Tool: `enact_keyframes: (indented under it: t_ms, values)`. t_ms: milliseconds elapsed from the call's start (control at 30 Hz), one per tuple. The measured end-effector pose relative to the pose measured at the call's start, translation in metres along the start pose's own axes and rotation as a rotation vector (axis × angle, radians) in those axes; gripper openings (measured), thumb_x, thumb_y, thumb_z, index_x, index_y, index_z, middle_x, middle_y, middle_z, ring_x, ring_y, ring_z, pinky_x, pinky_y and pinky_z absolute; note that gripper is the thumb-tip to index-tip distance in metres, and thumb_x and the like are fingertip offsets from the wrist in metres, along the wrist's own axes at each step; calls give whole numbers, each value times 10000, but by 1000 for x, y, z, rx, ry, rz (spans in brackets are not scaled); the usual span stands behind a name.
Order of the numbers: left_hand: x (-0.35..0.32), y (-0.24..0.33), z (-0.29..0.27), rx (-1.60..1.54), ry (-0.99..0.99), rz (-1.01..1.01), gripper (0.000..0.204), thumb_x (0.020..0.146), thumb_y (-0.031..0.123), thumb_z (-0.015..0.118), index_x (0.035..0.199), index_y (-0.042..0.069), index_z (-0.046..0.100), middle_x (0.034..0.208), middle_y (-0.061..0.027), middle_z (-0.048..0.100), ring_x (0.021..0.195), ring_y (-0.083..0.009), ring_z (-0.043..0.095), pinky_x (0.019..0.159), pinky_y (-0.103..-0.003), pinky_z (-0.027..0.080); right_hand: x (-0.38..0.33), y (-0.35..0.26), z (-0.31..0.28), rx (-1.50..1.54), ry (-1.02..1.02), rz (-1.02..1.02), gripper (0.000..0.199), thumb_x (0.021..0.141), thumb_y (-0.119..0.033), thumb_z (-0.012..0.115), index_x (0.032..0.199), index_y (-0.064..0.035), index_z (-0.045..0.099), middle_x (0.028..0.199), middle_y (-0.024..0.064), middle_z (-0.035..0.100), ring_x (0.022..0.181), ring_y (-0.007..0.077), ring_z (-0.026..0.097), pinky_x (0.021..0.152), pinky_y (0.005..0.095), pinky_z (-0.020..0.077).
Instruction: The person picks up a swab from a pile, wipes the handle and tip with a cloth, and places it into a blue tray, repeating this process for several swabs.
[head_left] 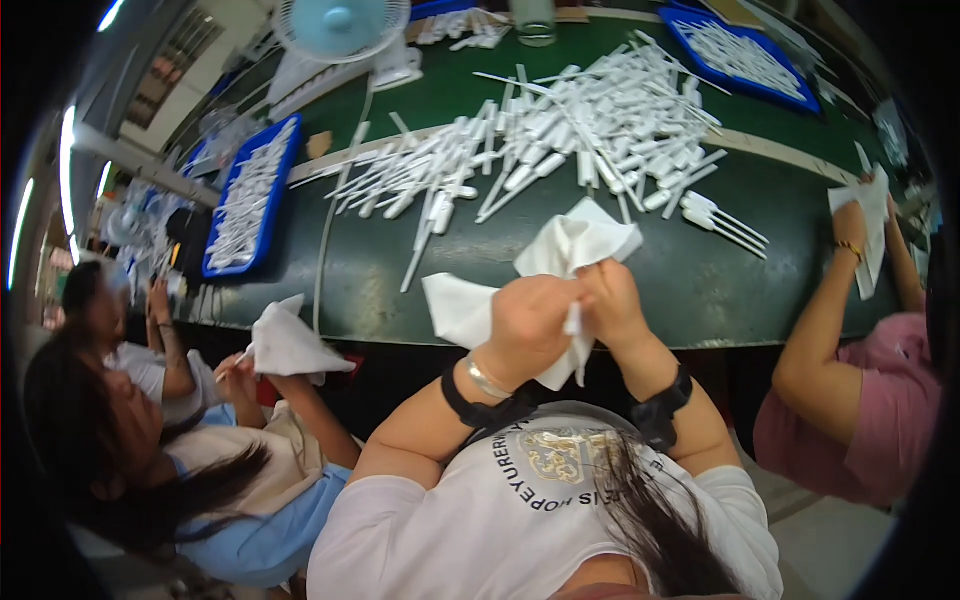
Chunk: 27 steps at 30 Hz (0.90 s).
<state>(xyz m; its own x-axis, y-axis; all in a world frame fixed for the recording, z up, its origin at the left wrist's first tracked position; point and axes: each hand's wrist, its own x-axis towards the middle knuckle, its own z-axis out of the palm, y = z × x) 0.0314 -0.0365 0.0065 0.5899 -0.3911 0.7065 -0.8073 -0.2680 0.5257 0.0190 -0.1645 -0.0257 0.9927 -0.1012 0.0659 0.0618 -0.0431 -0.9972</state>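
My left hand (530,322) is closed on a white cloth (580,238) in front of my chest, at the near edge of the table. Close beside it, my right hand (612,300) grips the same cloth, its fingers pressed together near the left ones. Folds of cloth stick out above, to the left and below my hands. Whether something lies inside the folds is hidden. Beyond my hands spreads a large loose heap of white plastic sticks (600,120), each thin with a thicker end. A few more sticks (722,222) lie apart at its right.
On the dark green table (700,290), a blue tray (272,222) of white sticks stands left and another blue tray (800,88) far right. A fan (342,25) stands at the back. People with white cloths work at my left (290,335) and right (868,225).
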Motion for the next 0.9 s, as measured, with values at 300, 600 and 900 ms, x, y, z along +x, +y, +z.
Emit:
enact_keyframes:
  t_ms: [300,600,900]
  values:
    - [3,-5,-6,-126,23,-199,161,658,25,641,810,45,591,753,-74,501,577,-209,497,513,-278,417,-1,0,4,236,-142,99,246,818,-138,408,956,18,539,899,67,574,810,116,519,707,247,410]
    - [8,-17,-14,-163,-88,-83,183,710,48,625,892,41,610,791,-65,503,609,-141,500,549,-234,414,-5,-15,8,606,-128,52,307,871,-177,406,1116,9,422,1041,95,520,905,150,522,787,260,416]
    - [51,-64,-64,-780,206,-715,290,879,336,378,892,81,514,531,-20,489,450,-92,438,405,-205,323,-15,-26,-25,750,146,-148,430,833,-177,413,1229,-35,324,1158,129,446,1037,251,466,869,360,396]
